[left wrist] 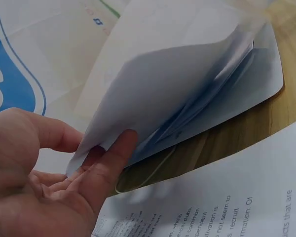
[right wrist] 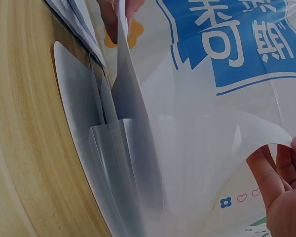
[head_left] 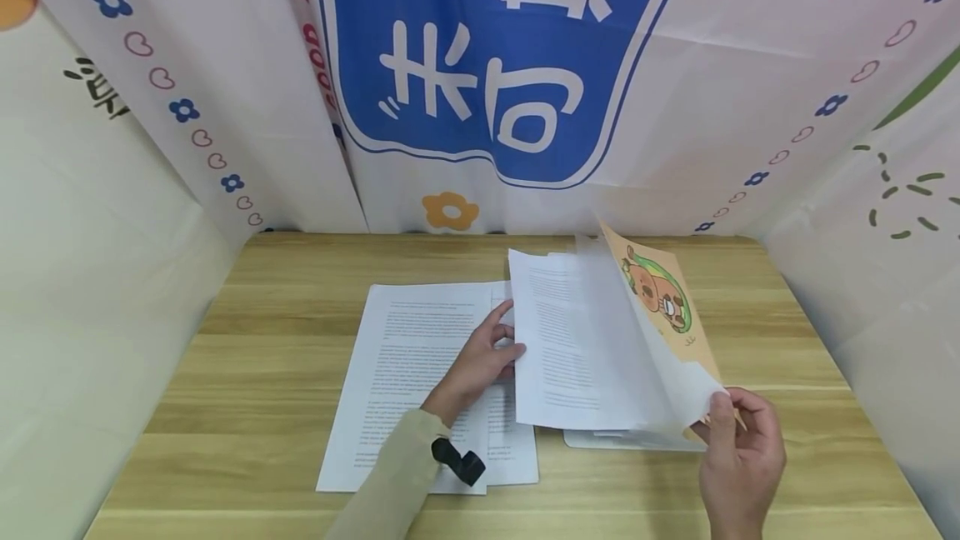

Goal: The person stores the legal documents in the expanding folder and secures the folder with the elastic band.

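Observation:
On the table lies a display folder whose orange cover (head_left: 663, 298), printed with a cartoon animal, stands raised at the right. My right hand (head_left: 738, 457) pinches the lower corner of the cover and a clear sleeve (right wrist: 197, 123) between thumb and fingers. My left hand (head_left: 483, 361) grips the left edge of a printed sheet (head_left: 558, 340), thumb on one side and fingers on the other. Most of that sheet's right part lies behind or within the translucent sleeve; how deep it sits I cannot tell. More sleeves (right wrist: 111, 148) show beneath in the right wrist view.
Two overlapping stacks of printed paper (head_left: 412, 373) lie left of the folder, under my left forearm. The wood-grain table (head_left: 247, 407) ends at a printed cloth backdrop (head_left: 660, 140), with cloth walls on both sides. A black band (head_left: 457, 458) circles my left wrist.

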`<state>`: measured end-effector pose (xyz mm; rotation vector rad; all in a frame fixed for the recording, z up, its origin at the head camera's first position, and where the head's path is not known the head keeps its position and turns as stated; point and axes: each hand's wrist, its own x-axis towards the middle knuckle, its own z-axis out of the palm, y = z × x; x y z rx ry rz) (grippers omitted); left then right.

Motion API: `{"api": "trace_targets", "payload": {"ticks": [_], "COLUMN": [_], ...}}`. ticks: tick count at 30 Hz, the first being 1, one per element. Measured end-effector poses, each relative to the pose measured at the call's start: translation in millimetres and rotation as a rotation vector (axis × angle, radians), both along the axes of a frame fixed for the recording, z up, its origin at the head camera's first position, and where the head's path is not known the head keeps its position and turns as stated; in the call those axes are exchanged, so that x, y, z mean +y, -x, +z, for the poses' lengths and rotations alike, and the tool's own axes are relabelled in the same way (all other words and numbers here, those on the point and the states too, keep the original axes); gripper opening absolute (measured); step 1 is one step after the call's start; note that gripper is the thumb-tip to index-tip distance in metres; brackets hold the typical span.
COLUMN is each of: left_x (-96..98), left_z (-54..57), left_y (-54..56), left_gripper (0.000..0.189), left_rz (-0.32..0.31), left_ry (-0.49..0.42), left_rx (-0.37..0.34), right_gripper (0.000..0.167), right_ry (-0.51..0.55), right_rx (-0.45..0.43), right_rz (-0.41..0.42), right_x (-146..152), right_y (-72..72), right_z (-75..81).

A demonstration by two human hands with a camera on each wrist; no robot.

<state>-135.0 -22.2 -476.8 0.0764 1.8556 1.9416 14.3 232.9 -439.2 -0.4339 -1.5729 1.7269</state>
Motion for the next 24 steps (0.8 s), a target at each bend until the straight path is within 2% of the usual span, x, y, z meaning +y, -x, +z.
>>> {"api": "trace_targets", "payload": {"ticks": [9, 16, 24], "left_x": [8.9, 21.9, 36.8], "left_z": [-5.7, -7.9, -14.9], "left_y": [-2.1, -3.9, -6.7], "left_gripper": [0.078, 0.082, 0.086], "left_rz": [-0.106, -0.142, -0.177], "left_ry": [0.000, -0.018, -0.041], "left_rx": [0.067, 0.061, 0.071], "right_gripper": [0.007, 0.010, 0.011], "right_ry": [-0.043, -0.041, 0.000], "right_rx": [-0.042, -0.059, -0.024], "right_rz": [-0.004, -0.012, -0.001], "right_x": [-0.4, -0.9, -1.4], "right_y": [0.3, 0.8, -0.3], "right_z": [1.3, 0.3, -2.3]}}
